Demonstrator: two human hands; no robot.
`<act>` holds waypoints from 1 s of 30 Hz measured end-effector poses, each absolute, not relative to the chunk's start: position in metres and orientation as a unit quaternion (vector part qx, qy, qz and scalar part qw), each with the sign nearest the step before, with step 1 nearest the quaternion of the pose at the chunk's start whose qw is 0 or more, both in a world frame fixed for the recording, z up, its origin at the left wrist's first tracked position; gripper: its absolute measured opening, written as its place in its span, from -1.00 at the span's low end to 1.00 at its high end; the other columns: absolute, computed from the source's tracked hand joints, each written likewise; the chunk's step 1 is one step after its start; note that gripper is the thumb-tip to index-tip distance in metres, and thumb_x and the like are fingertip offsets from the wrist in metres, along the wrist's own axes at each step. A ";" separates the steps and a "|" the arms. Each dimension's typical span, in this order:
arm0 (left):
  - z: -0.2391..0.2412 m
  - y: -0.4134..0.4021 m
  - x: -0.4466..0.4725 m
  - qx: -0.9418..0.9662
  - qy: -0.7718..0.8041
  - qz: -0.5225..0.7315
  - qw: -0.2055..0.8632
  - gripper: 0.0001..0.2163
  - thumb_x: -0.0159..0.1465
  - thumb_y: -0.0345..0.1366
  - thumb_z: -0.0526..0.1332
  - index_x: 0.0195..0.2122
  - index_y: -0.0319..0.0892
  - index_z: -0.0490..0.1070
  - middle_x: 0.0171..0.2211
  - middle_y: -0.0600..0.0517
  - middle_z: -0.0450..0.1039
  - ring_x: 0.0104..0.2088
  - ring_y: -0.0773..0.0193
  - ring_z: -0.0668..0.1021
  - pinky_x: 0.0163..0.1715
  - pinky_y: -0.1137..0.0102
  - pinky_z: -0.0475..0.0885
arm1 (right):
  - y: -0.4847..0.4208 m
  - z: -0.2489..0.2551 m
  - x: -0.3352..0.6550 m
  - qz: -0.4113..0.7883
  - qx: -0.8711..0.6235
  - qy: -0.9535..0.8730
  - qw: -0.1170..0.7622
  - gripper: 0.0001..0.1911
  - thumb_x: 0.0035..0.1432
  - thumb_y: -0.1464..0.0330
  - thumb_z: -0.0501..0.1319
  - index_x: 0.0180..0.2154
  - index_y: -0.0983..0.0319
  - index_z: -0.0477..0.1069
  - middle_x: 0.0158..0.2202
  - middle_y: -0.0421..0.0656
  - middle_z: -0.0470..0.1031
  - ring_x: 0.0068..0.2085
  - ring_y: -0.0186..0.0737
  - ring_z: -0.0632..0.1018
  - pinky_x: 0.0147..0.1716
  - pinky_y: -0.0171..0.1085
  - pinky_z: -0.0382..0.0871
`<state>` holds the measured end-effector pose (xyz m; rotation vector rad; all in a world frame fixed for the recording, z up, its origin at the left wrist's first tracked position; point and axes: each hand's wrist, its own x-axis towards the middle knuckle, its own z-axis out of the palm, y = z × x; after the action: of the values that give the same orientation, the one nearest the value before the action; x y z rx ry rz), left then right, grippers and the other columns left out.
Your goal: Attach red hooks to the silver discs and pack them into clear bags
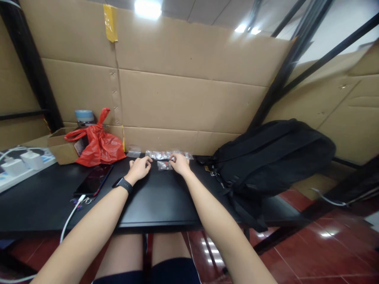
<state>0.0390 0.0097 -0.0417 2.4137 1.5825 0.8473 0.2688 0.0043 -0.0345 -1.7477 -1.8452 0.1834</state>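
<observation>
Both my arms reach across a black table (pixel 166 201) toward its far edge. My left hand (pixel 139 167), with a black watch on the wrist, rests on the table with its fingers curled, fingertips near a row of small clear plastic bags (pixel 161 154) holding red bits. My right hand (pixel 179 163) is curled too, its fingertips touching one small clear bag (pixel 164 166) lying just in front of the row. What the fingers pinch is too small to make out.
A black backpack (pixel 266 157) lies at the right of the table. At the left are a red plastic bag (pixel 99 146), a cardboard box (pixel 60 148), a dark phone (pixel 94 179) with a white cable, and a white power strip (pixel 17 167). Cardboard walls stand behind.
</observation>
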 end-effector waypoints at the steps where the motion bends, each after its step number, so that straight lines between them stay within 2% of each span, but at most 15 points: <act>1: -0.040 0.012 0.034 0.801 0.527 0.281 0.042 -0.76 0.22 -0.36 0.13 -0.11 -0.01 0.46 -0.14 0.03 0.61 -0.02 0.08 0.55 -0.01 0.18 0.25 | 0.004 -0.034 0.270 0.072 -0.628 -0.726 0.271 -0.84 0.16 0.32 0.24 -0.20 0.11 0.55 -0.25 -0.18 0.59 -0.14 -0.13 0.54 -0.04 -0.12 0.20; 3: -0.037 0.018 0.020 0.799 0.536 0.273 0.007 -0.70 0.18 -0.44 0.12 -0.10 -0.01 0.47 -0.06 0.00 0.58 0.02 0.08 0.53 -0.02 0.20 0.30 | 0.003 -0.034 0.270 0.087 -0.588 -0.772 0.223 -0.86 0.16 0.30 0.25 -0.24 0.09 0.58 -0.22 -0.19 0.59 -0.11 -0.12 0.53 -0.01 -0.09 0.19; 5: -0.035 0.023 0.005 0.795 0.553 0.251 -0.004 -0.67 0.16 -0.47 0.13 -0.10 -0.02 0.49 0.00 -0.01 0.55 0.03 0.06 0.52 -0.03 0.23 0.34 | 0.003 -0.036 0.270 0.079 -0.591 -0.780 0.191 -0.82 0.17 0.31 0.24 -0.20 0.07 0.59 -0.15 -0.17 0.59 -0.04 -0.06 0.51 0.04 -0.02 0.16; 8: -0.034 0.028 -0.012 0.801 0.561 0.209 0.013 -0.70 0.15 -0.41 0.18 -0.12 0.00 0.51 -0.03 0.01 0.56 0.00 0.06 0.55 -0.04 0.24 0.39 | 0.005 -0.039 0.271 0.040 -0.613 -0.772 0.167 -0.72 0.21 0.35 0.19 -0.06 0.05 0.55 0.02 -0.08 0.51 0.11 0.06 0.43 0.05 0.04 0.19; 10: -0.034 0.029 -0.018 0.805 0.559 0.196 0.027 -0.73 0.13 -0.35 0.23 -0.14 0.01 0.53 -0.05 0.01 0.57 -0.02 0.06 0.55 -0.05 0.26 0.41 | 0.008 -0.040 0.278 0.024 -0.621 -0.766 0.165 -0.66 0.20 0.35 0.20 0.01 0.05 0.52 0.07 -0.05 0.47 0.14 0.07 0.41 0.06 0.01 0.22; 15: -0.034 0.026 -0.012 0.815 0.548 0.187 0.004 -0.83 0.16 -0.28 0.24 -0.23 -0.02 0.56 -0.09 -0.02 0.57 -0.08 0.05 0.57 -0.10 0.27 0.41 | 0.015 -0.041 0.309 0.072 -0.634 -0.746 0.188 -0.45 -0.03 0.31 0.42 0.05 0.18 0.49 0.02 -0.02 0.51 0.02 -0.04 0.52 0.01 -0.19 0.34; 20: -0.036 0.021 -0.001 0.807 0.561 0.184 -0.028 -0.87 0.22 -0.29 0.19 -0.40 -0.06 0.54 -0.20 -0.05 0.56 -0.16 0.08 0.56 -0.13 0.29 0.38 | 0.018 -0.044 0.324 0.128 -0.645 -0.729 0.192 -0.62 -0.02 0.36 0.41 -0.10 0.28 0.54 -0.22 -0.07 0.60 -0.25 -0.20 0.58 -0.18 -0.29 0.40; 24: -0.037 0.020 0.004 0.802 0.563 0.191 -0.057 -0.84 0.26 -0.26 0.16 -0.37 -0.09 0.53 -0.15 -0.08 0.55 -0.08 0.03 0.52 -0.08 0.22 0.34 | 0.016 -0.042 0.320 0.112 -0.662 -0.713 0.203 -0.67 -0.07 0.35 0.42 -0.19 0.23 0.55 -0.32 -0.14 0.58 -0.31 -0.23 0.57 -0.22 -0.30 0.39; 27: -0.035 0.019 0.010 0.806 0.541 0.241 -0.014 -0.84 0.29 -0.25 0.13 -0.30 -0.07 0.51 -0.20 -0.03 0.58 -0.11 0.07 0.55 -0.08 0.23 0.34 | 0.013 -0.041 0.317 0.104 -0.674 -0.692 0.235 -0.58 -0.13 0.36 0.43 -0.15 0.20 0.51 -0.29 -0.14 0.57 -0.29 -0.21 0.57 -0.23 -0.30 0.41; 30: -0.034 0.016 0.020 0.803 0.505 0.307 0.079 -0.85 0.26 -0.17 0.18 -0.26 -0.04 0.52 -0.25 0.04 0.61 -0.17 0.14 0.59 -0.08 0.27 0.37 | 0.011 -0.039 0.311 0.161 -0.642 -0.682 0.312 -0.45 -0.15 0.39 0.40 -0.04 0.21 0.42 -0.25 -0.15 0.55 -0.36 -0.26 0.55 -0.33 -0.31 0.43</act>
<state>0.0202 0.0164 -0.0344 2.4020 1.5116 0.9193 0.3107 0.0108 -0.0394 -1.6944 -1.7995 0.4254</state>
